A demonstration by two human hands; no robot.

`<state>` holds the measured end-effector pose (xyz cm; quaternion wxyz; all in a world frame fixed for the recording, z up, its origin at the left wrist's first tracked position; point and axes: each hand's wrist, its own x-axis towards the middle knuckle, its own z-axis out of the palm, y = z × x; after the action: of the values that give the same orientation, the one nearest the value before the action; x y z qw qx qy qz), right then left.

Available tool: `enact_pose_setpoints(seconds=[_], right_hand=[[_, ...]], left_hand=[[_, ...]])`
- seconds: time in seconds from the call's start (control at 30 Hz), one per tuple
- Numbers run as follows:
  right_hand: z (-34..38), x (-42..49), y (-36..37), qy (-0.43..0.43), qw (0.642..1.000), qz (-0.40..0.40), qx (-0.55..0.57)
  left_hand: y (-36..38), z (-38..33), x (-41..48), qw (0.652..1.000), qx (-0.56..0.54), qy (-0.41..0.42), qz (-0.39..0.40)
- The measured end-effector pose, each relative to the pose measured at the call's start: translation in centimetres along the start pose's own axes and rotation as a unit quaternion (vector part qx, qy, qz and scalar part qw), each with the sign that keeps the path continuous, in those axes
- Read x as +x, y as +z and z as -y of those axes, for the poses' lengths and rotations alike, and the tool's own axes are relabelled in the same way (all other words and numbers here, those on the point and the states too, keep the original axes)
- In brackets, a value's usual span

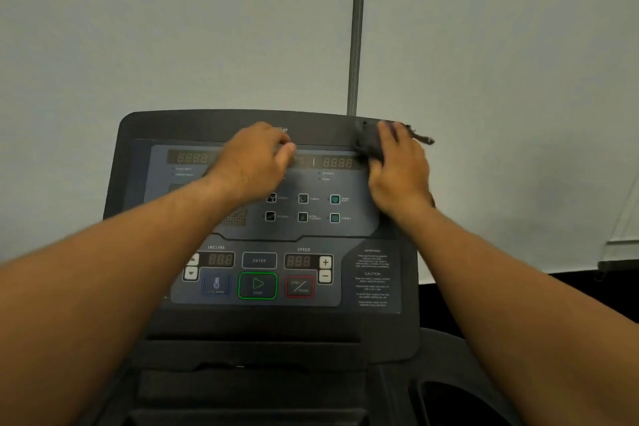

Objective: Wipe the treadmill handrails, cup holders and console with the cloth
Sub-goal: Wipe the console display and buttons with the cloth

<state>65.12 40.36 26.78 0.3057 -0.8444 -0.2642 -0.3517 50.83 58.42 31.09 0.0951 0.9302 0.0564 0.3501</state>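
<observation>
**Cloth at top-right corner of console, right hand on it**

The cloth [370,143], dark and bunched, sits at the upper right corner of the console [155,128], w/ one end trailing off past the right edge. The right hand [397,173] lies on top of it. Its fingers [394,135] are laid flat and close together, pressing the cloth onto the panel and pointing up toward the top edge. Motion blur there, so can't tell whether the thumb also pinches the cloth's left side.

The left hand [256,162] rests on the upper middle of the console, just beside the left readout. Its fingers [283,149] are loosely curled and hold nothing, prob. just steadying.

Key relation: nearly all unwiped-looking panel lies left of and below the cloth. The console's long axis runs left-right, so the next stroke likely goes leftward along the top strip, toward the left hand, which would need to lift clear. The right hand is the only one near the cloth.

A cup holder [460,405] shows at lower right, well apart from both hands. Handrails aren't in view.
</observation>
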Motion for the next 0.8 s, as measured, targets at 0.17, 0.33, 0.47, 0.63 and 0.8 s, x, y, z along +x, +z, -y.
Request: enact_pose_setpoints(seconds=[0.17, 0.33, 0.47, 0.63, 0.8], right_hand=[[-0.6, -1.9, 3.5, -0.042, 0.992, 0.03, -0.111], [-1.5, -3.4, 3.6, -0.082, 0.995, -0.043, -0.044], [-1.8, -0.5, 2.2, -0.09, 0.988, -0.004, -0.122], [-0.2, 1.8, 3.0, -0.094, 0.98, 0.05, -0.168], [0.3, -2.0, 4.5, -0.166, 0.976, 0.038, -0.138]], left_hand=[[-0.3, 3.2, 3.8, 0.997, 0.053, -0.014, 0.047], [0.1, 5.7, 6.7, 0.99, 0.105, -0.037, 0.087], [0.3, 7.3, 8.3, 0.984, 0.128, -0.044, 0.117], [0.9, 8.0, 8.6, 0.989, 0.109, -0.033, 0.095], [1.0, 7.8, 8.8, 0.987, 0.129, -0.034, 0.087]])
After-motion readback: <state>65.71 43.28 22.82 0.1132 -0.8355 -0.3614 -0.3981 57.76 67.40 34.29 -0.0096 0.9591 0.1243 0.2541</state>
